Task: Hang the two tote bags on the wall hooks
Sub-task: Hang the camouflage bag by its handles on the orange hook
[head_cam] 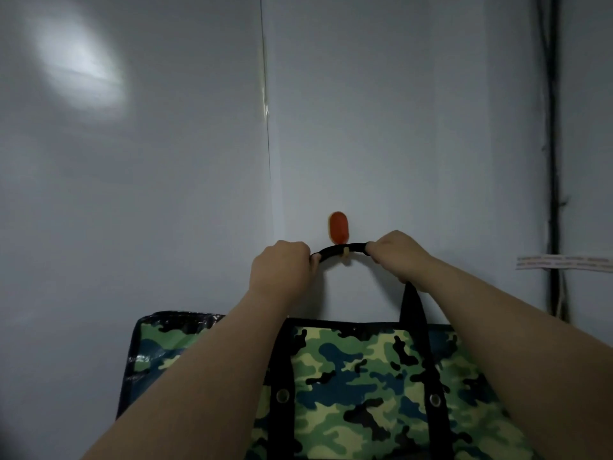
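Note:
A camouflage tote bag [361, 376] with black trim hangs flat against the grey wall, low in the view. Its black handle [335, 252] arches over the small peg of an orange wall hook [338, 227]. My left hand [280, 267] grips the handle just left of the peg. My right hand [396, 252] grips it just right of the peg. Both forearms reach up across the bag and hide part of its front. Behind it, at the left, the edge of another glossy camouflage bag [146, 346] shows; what it hangs from is hidden.
The wall [431, 127] is smooth grey panel with a vertical seam [267, 111] left of the hook. Dark cables [552, 161] run down the wall at the far right, crossed by a strip of white tape [564, 262].

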